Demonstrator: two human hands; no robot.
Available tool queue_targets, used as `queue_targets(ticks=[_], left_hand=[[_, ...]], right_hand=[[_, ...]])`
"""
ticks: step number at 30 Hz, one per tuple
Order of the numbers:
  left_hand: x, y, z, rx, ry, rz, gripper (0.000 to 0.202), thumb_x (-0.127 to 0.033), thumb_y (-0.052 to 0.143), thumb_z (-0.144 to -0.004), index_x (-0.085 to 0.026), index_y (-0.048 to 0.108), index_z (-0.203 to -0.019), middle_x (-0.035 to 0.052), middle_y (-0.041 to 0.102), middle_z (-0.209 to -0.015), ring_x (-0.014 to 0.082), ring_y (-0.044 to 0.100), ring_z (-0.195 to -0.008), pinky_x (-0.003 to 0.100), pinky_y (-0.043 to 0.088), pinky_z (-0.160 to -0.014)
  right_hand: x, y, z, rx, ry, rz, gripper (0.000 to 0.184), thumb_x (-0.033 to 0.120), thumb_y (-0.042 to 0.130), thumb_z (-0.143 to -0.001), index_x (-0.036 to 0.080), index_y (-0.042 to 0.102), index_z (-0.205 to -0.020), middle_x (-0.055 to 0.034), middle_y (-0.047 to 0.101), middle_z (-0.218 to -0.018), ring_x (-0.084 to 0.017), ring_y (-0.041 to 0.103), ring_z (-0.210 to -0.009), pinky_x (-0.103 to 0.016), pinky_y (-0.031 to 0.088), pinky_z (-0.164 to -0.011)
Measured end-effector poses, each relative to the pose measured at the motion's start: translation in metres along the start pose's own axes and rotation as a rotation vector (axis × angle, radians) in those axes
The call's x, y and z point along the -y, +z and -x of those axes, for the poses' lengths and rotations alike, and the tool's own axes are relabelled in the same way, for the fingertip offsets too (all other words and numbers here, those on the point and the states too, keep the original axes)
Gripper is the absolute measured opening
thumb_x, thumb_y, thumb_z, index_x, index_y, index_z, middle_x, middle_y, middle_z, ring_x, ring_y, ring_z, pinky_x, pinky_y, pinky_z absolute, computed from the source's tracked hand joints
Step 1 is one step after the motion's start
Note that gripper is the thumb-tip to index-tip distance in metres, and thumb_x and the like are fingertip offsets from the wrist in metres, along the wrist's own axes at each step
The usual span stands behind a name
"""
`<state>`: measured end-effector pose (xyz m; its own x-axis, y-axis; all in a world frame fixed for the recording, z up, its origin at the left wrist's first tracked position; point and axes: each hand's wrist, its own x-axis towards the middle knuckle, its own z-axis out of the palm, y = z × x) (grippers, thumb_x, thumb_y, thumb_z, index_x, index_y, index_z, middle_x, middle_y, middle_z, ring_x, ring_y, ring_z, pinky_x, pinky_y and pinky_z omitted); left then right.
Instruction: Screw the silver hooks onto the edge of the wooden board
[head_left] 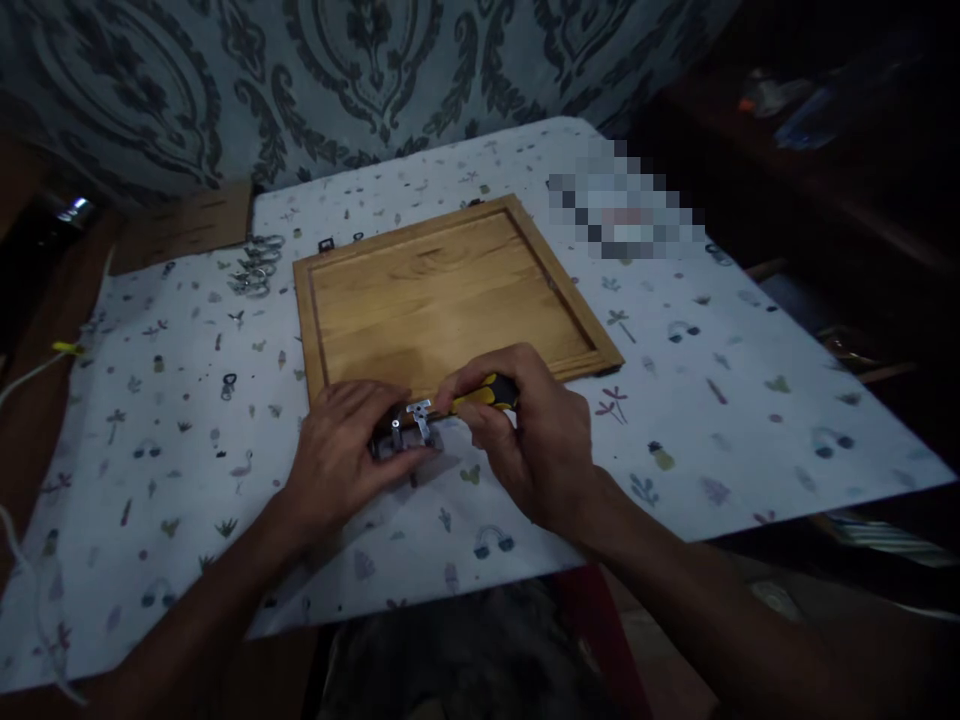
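Observation:
A framed wooden panel [435, 290], like a cabinet door, lies flat on the table. At its near edge, close to the left corner, sits a small metal hinge [421, 420]. My left hand [341, 445] is closed around the hinge and the panel edge, with the thumb below and the fingers above. In my right hand [536, 435] is a screwdriver with a yellow and black handle [499, 391], pointing left towards the hinge. Its tip is hard to make out, so I cannot tell whether it touches a screw.
The table has a white patterned cloth [660, 370]. Several shiny metal pieces [257, 268] lie left of the panel, near a cardboard sheet [187, 228]. A pixelated item [626, 205] is at the back right. A white cable [30, 375] runs down the left side.

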<state>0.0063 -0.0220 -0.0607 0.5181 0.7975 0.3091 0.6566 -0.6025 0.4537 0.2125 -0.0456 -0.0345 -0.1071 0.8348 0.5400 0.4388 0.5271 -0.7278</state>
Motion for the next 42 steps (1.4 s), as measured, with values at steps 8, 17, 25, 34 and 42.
queue_targets(ticks=[8,17,25,34,42], left_hand=[[0.009,-0.053,-0.003,-0.315,-0.326,0.195,0.02,-0.036,0.065,-0.093,-0.023,0.074,-0.103,0.0017,0.077,-0.106,0.0201,0.07,-0.104,0.033,0.053,-0.094],[0.087,-0.093,0.039,-0.537,-0.543,0.222,0.03,-0.045,0.068,-0.083,-0.02,0.073,-0.098,0.0046,0.077,-0.095,0.0208,0.072,-0.093,0.03,0.055,-0.081],[0.153,-0.1,0.06,-0.549,-0.584,0.035,0.035,-0.045,0.055,-0.083,-0.018,0.072,-0.097,0.0083,0.078,-0.091,0.0237,0.072,-0.088,0.032,0.057,-0.073],[0.179,-0.084,0.008,-0.416,-0.564,-0.239,0.033,-0.022,0.048,-0.092,-0.019,0.074,-0.113,0.0091,0.076,-0.114,0.0243,0.068,-0.104,0.038,0.053,-0.099],[0.178,-0.075,-0.011,-0.241,-0.544,-0.407,0.034,-0.02,0.045,-0.094,-0.019,0.077,-0.106,0.0113,0.072,-0.11,0.0264,0.065,-0.108,0.037,0.049,-0.1]], right_hand=[[-0.005,0.008,-0.001,-0.039,-0.012,-0.011,0.017,0.037,0.045,-0.106,0.024,0.05,-0.097,0.0025,0.068,-0.077,-0.008,0.054,-0.051,-0.021,0.042,-0.051],[-0.007,0.012,-0.002,-0.048,0.008,0.066,0.013,0.032,0.046,-0.104,0.023,0.051,-0.095,0.0025,0.068,-0.07,-0.009,0.051,-0.045,-0.022,0.041,-0.048],[-0.005,0.008,-0.006,-0.035,-0.028,0.104,0.014,0.03,0.046,-0.101,0.024,0.053,-0.091,0.0028,0.07,-0.065,-0.01,0.055,-0.039,-0.022,0.042,-0.044],[-0.004,0.012,-0.004,-0.038,0.038,0.063,0.021,0.04,0.045,-0.1,0.024,0.053,-0.088,0.0008,0.07,-0.066,-0.011,0.051,-0.039,-0.024,0.041,-0.043],[-0.006,0.011,0.0,-0.019,0.086,0.042,0.021,0.041,0.044,-0.101,0.023,0.052,-0.091,0.0006,0.069,-0.067,-0.012,0.051,-0.04,-0.024,0.043,-0.046]])
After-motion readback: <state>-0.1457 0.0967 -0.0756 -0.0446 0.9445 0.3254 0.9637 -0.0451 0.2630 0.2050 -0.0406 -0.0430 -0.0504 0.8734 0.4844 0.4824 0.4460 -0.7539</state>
